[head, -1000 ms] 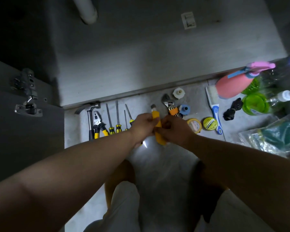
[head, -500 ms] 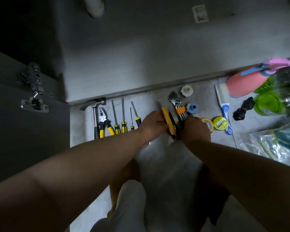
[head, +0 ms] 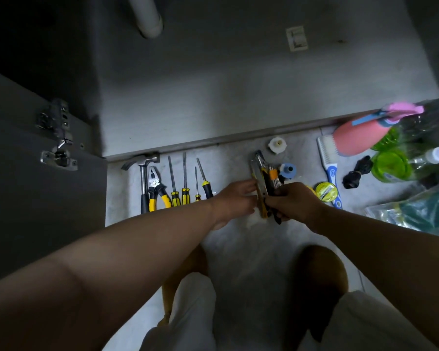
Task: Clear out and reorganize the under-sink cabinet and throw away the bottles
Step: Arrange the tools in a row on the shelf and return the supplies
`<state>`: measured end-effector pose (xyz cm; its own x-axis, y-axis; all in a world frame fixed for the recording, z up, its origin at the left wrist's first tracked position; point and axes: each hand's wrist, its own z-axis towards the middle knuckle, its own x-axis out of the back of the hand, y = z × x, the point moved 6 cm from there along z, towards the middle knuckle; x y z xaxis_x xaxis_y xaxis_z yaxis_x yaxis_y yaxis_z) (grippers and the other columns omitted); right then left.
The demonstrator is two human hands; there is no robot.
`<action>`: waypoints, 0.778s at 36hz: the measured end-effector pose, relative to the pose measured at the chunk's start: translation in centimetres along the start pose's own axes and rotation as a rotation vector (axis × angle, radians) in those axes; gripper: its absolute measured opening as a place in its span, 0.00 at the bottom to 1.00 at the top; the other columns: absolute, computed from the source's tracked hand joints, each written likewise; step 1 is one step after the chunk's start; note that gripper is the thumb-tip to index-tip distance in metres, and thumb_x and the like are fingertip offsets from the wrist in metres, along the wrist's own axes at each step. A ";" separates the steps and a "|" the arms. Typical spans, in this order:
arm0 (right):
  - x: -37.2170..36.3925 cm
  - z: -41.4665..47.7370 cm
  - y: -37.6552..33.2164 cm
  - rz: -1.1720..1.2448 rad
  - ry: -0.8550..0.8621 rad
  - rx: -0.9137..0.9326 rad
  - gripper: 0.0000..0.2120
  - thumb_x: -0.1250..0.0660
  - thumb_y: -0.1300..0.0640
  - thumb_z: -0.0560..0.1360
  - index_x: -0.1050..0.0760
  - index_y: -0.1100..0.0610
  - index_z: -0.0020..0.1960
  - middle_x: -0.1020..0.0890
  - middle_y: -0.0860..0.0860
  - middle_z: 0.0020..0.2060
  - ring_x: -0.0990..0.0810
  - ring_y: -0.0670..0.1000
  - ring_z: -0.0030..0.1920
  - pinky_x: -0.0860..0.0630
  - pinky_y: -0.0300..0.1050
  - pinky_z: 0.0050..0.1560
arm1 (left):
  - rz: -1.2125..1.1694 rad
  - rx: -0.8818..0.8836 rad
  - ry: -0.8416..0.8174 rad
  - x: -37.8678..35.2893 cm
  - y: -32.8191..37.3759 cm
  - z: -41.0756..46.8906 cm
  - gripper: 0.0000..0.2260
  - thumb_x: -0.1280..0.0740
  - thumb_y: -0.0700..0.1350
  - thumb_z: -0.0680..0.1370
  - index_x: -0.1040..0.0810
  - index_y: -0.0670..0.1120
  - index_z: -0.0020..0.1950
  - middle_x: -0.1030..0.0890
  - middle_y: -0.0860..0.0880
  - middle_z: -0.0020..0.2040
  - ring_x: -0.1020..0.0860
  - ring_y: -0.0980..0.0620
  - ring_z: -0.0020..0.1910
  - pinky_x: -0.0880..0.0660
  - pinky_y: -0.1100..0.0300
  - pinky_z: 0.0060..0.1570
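A yellow utility knife lies on the floor in front of the cabinet, pressed against a set of hex keys in an orange holder. My right hand is closed around the lower ends of the knife and a black-handled tool beside it. My left hand rests with its fingertips against the knife's left edge. At the far right, bottles are grouped: a pink spray bottle on its side, a green bottle and a clear bottle. The grey cabinet floor is bare.
A hammer, pliers and several screwdrivers lie in a row at the left. Further right are a white fitting, a blue piece, a tape roll, a brush, a plastic bag, and the open door's hinge.
The knife went from being held up in both hands to lying on the floor against the hex keys. My right hand has closed over the tools' lower ends.
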<state>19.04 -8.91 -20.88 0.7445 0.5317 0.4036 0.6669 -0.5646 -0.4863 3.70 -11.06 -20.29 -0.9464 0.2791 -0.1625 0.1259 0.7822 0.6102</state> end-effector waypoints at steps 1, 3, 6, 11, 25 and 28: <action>-0.1 -0.1 0.0 0.043 -0.031 0.007 0.10 0.27 0.54 0.72 0.17 0.61 0.40 0.16 0.54 0.28 0.18 0.47 0.28 0.21 0.39 0.30 | -0.003 -0.002 -0.016 -0.2 0.0 0.0 0.21 0.32 0.34 0.79 0.24 0.49 0.71 0.22 0.49 0.68 0.23 0.49 0.66 0.28 0.46 0.70; -0.5 -0.4 -0.4 0.094 -0.092 0.030 0.07 0.28 0.57 0.73 0.19 0.62 0.41 0.16 0.56 0.30 0.18 0.48 0.29 0.22 0.38 0.30 | -0.007 -0.018 -0.019 -0.2 0.0 -0.1 0.18 0.31 0.34 0.78 0.20 0.49 0.65 0.20 0.46 0.66 0.22 0.45 0.66 0.27 0.45 0.69; -1.3 -0.4 -1.2 0.118 -0.126 0.077 0.05 0.29 0.58 0.73 0.21 0.59 0.40 0.17 0.54 0.28 0.19 0.46 0.28 0.23 0.38 0.30 | 0.089 -0.088 0.112 1.0 0.2 -0.2 0.12 0.32 0.32 0.77 0.18 0.47 0.53 0.16 0.41 0.56 0.19 0.46 0.57 0.25 0.48 0.64; -2.9 -0.3 -2.1 0.097 -0.132 0.097 0.06 0.27 0.57 0.71 0.21 0.60 0.42 0.16 0.54 0.28 0.18 0.48 0.27 0.23 0.37 0.28 | 0.572 -0.233 0.470 5.5 0.6 -1.7 0.13 0.38 0.35 0.79 0.19 0.42 0.60 0.19 0.43 0.58 0.19 0.46 0.57 0.23 0.53 0.59; -7.0 -1.2 -2.9 0.129 -0.115 0.061 0.13 0.28 0.57 0.70 0.23 0.68 0.45 0.18 0.57 0.29 0.20 0.48 0.27 0.24 0.38 0.29 | 0.797 0.181 0.771 13.0 -2.8 -3.4 0.18 0.31 0.46 0.78 0.26 0.42 0.66 0.30 0.38 0.66 0.26 0.38 0.62 0.26 0.48 0.64; -7.3 -1.3 -2.7 0.122 -0.099 0.062 0.13 0.28 0.56 0.70 0.22 0.67 0.44 0.17 0.58 0.30 0.20 0.48 0.27 0.23 0.38 0.29 | 0.837 0.185 0.763 12.8 -2.2 -2.8 0.18 0.29 0.45 0.77 0.26 0.41 0.65 0.29 0.38 0.67 0.26 0.38 0.63 0.27 0.49 0.63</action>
<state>11.90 -12.10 -21.47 0.8112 0.5229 0.2616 0.5661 -0.5905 -0.5751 -9.56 -10.80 -21.57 -0.4708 0.3893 0.7917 0.7828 0.5982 0.1714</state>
